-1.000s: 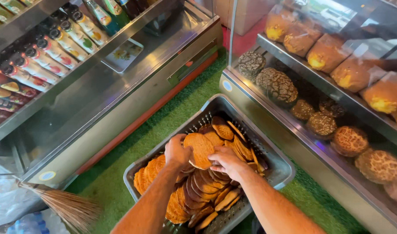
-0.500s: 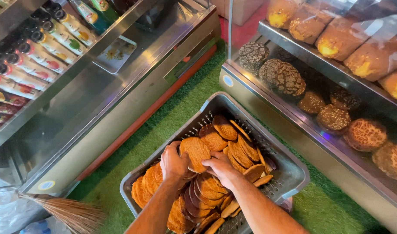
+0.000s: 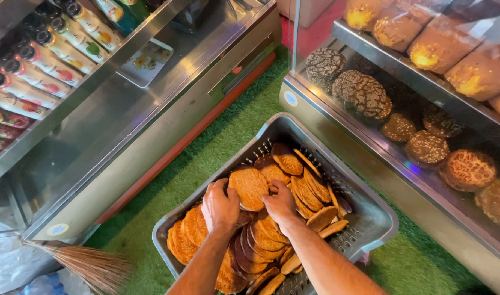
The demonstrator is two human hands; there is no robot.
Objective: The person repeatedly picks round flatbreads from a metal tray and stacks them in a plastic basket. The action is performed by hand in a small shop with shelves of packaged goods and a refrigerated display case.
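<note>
- Both hands are down in the grey crate [image 3: 370, 218] on the green turf [image 3: 228, 136].
- Left hand [image 3: 220, 207] and right hand [image 3: 280, 203] each pinch an edge of one round flat cake [image 3: 249, 187], which sits atop the pile.
- Best lifted level with light fingers; these discs look brittle.

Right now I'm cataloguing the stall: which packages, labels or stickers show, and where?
Bottles: left shelf row, dark caps, colourful fruit labels.
Card: steel counter, white with flowers.
Round stickers: display-case frames, white and blue.
Wrapped loaves: upper right shelf, clear film, golden brown.
</note>
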